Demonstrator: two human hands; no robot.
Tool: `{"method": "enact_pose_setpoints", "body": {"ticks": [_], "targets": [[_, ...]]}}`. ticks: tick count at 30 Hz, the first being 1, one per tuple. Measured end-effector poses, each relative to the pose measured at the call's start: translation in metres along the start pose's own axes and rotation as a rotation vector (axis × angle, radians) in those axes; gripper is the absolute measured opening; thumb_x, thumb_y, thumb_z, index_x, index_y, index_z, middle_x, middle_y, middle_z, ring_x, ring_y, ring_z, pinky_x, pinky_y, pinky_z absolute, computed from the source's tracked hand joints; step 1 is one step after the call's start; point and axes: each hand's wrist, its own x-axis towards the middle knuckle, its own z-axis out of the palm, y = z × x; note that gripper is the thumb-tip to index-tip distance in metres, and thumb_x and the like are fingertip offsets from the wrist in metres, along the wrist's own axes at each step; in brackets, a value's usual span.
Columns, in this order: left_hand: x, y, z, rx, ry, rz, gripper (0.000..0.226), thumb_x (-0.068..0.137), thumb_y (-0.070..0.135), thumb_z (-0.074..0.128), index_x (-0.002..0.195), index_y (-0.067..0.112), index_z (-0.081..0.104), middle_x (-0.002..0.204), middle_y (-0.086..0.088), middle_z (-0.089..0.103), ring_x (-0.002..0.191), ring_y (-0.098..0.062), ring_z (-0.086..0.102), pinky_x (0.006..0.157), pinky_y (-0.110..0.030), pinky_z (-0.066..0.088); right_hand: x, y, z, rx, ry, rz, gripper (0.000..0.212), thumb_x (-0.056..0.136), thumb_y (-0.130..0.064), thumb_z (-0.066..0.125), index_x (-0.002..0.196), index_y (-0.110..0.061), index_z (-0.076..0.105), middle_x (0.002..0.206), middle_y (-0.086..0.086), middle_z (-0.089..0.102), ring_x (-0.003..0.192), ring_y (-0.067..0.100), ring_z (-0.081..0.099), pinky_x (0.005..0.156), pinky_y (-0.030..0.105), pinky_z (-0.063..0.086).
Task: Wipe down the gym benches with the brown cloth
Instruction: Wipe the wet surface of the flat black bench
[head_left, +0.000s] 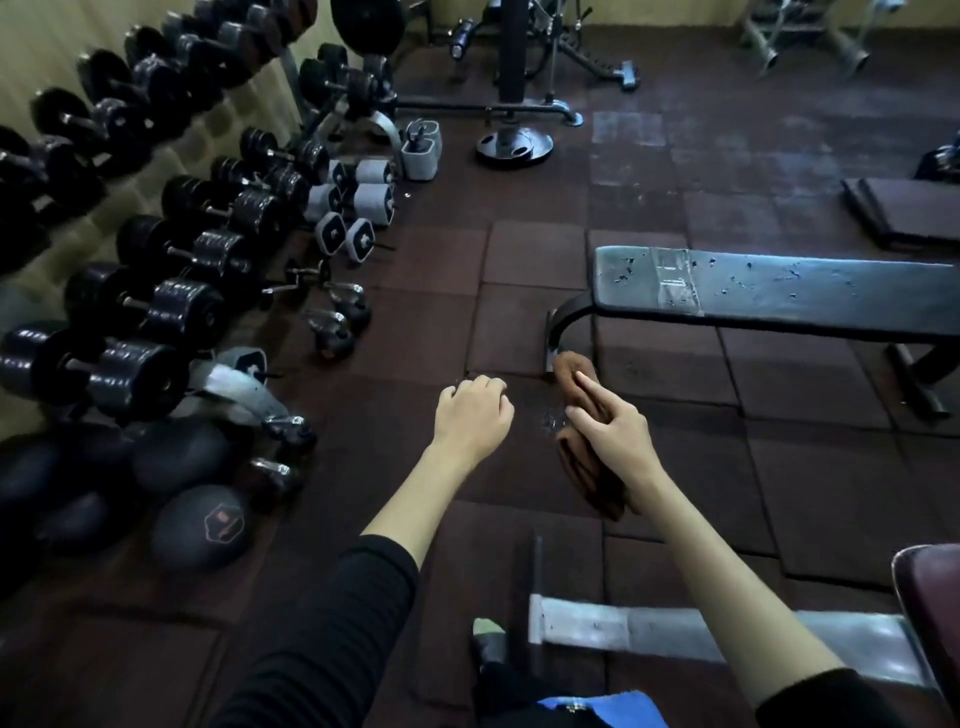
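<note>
The person is holding the brown cloth (586, 470) in the right hand (608, 431), out over the floor tiles (519, 260). The fingers are curling round the middle of the cloth, with one finger lying straight along its top. The cloth is bunched into a long roll, with one end poking forward toward the curved foot (558, 332) of the nearest bench (779, 288) and the other end hanging down below the wrist. It is not touching any bench pad. The left hand (472, 415) is hovering beside it with its fingers loosely curled, holding nothing.

Judging from this, the wiping of this bench is not yet under way, and several things could be going wrong.

- **Rolled cloth:** rolled like this, it is offering only a narrow edge to the pad, so strips of the surface would probably be missed unless it is opened flat.
- **Hanging end:** the loose end could drag on the floor and carry grit onto the bench.
- **Worn pad:** the bench top is looking chipped, with flecks of cover missing and a pale patch of tape (675, 283) across it. A hard pass could catch a lifted edge, peel it further or snag the cloth.
- **Footing:** the dumbbells (130, 364) and the balls (202, 527) are crowding the floor on the left, and the bench foot is sticking out, so a careless step could trip the person.
- **Other benches:** a second bench (904, 208) is sitting further back on the right and could be overlooked.
</note>
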Motion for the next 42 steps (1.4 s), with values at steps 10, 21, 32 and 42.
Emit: {"method": "enact_pose_setpoints", "body": {"ticks": [10, 21, 32, 42], "targets": [[0.14, 0.006, -0.008, 0.02, -0.029, 0.204, 0.032, 0.095, 0.027, 0.039, 0.116, 0.015, 0.06, 0.114, -0.002, 0.063, 0.102, -0.023, 0.058, 0.092, -0.037, 0.04, 0.099, -0.028, 0.001, -0.018, 0.15, 0.062, 0.048, 0.085, -0.024, 0.067, 0.132, -0.032, 0.056, 0.127, -0.005, 0.062, 0.109, -0.004, 0.05, 0.087, 0.009, 0.034], [0.281, 0.005, -0.01, 0.016, -0.107, 0.401, 0.032, 0.095, 0.026, 0.038, 0.117, 0.015, 0.058, 0.115, -0.004, 0.062, 0.105, -0.026, 0.056, 0.089, -0.036, 0.038, 0.2, -0.041, 0.008, -0.017, 0.36, 0.184, 0.048, 0.083, -0.024, 0.069, 0.13, -0.03, 0.059, 0.13, -0.003, 0.061, 0.12, 0.007, 0.053, 0.093, 0.012, 0.035], [0.37, 0.04, -0.001, 0.01, -0.151, 0.569, 0.031, 0.095, 0.027, 0.039, 0.118, 0.016, 0.058, 0.115, -0.003, 0.061, 0.104, -0.025, 0.057, 0.083, -0.034, 0.039, 0.262, -0.046, -0.007, -0.03, 0.489, 0.266, 0.049, 0.085, -0.024, 0.069, 0.132, -0.029, 0.056, 0.133, 0.001, 0.058, 0.124, 0.012, 0.051, 0.093, 0.015, 0.035], [0.436, 0.107, 0.033, -0.002, -0.151, 0.569, 0.029, 0.093, 0.025, 0.039, 0.111, 0.015, 0.06, 0.113, -0.004, 0.063, 0.101, -0.027, 0.058, 0.081, -0.035, 0.041, 0.337, -0.015, -0.08, 0.003, 0.493, 0.268, 0.049, 0.085, -0.024, 0.068, 0.132, -0.027, 0.056, 0.13, -0.002, 0.06, 0.119, 0.008, 0.053, 0.089, 0.011, 0.034]]}}
